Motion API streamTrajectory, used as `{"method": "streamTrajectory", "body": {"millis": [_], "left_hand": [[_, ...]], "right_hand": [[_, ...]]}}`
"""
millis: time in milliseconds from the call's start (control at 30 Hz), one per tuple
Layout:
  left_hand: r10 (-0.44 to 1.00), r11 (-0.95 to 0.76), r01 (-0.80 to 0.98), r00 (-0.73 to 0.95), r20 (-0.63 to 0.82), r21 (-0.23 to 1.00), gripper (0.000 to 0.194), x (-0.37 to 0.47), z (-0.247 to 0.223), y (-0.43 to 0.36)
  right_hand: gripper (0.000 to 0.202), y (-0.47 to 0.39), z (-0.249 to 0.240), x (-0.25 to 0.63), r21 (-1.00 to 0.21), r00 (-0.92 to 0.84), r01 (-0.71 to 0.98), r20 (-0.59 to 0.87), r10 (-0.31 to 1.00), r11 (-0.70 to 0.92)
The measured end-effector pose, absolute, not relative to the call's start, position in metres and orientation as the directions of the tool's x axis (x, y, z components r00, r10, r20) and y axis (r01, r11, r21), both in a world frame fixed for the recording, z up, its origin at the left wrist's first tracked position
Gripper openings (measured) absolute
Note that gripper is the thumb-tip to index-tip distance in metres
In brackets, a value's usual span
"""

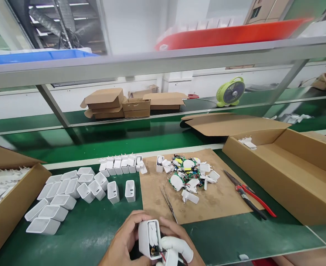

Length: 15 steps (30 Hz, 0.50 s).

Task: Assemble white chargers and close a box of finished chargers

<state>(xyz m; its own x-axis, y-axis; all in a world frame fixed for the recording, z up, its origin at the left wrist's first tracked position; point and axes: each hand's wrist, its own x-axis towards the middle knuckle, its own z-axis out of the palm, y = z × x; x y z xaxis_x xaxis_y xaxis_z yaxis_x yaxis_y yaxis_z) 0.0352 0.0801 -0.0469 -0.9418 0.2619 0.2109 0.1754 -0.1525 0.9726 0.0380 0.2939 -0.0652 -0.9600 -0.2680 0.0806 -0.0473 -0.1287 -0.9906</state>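
Both hands, left hand [124, 240] and right hand [176, 242], close their fingers around a white charger casing [149, 238] above tweezers [168, 203]

bare green mat [91, 229] lies open left of the hands; white shells [65, 195], tweezers [168, 203], parts pile [189, 179] and pliers [248, 197] crowd ahead.

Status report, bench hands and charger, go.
Left hand grips white charger shell, open end up. Right hand on white plug part at shell's mouth, wires showing. Tweezers on cardboard mat just ahead.
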Motion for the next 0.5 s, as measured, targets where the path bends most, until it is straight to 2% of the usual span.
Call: {"method": "streamTrajectory", "body": {"millis": [100, 200, 300, 500], "left_hand": [[0.257, -0.207, 0.201, -0.933, 0.252, 0.957, 0.049, 0.035, -0.048, 0.082], [0.245, -0.220, 0.203, -0.935, 0.256, 0.954, 0.047, 0.035, -0.049, 0.084], [0.219, -0.249, 0.176, -0.948, 0.232, 0.952, 0.047, 0.037, -0.051, 0.087], [0.207, -0.199, 0.169, -0.956, 0.210, 0.965, 0.050, 0.038, -0.049, 0.088]], "right_hand": [[0.039, 0.295, -0.083, 0.015, -0.989, -0.908, 0.061, 0.002, -0.420, -0.138], [0.027, 0.296, -0.095, 0.002, -0.995, -0.864, 0.065, -0.021, -0.502, -0.070], [0.023, 0.297, -0.101, 0.004, -0.999, -0.877, 0.037, -0.020, -0.480, -0.025], [0.030, 0.302, -0.105, 0.023, -0.991, -0.920, -0.137, 0.126, -0.372, 0.001]]}}
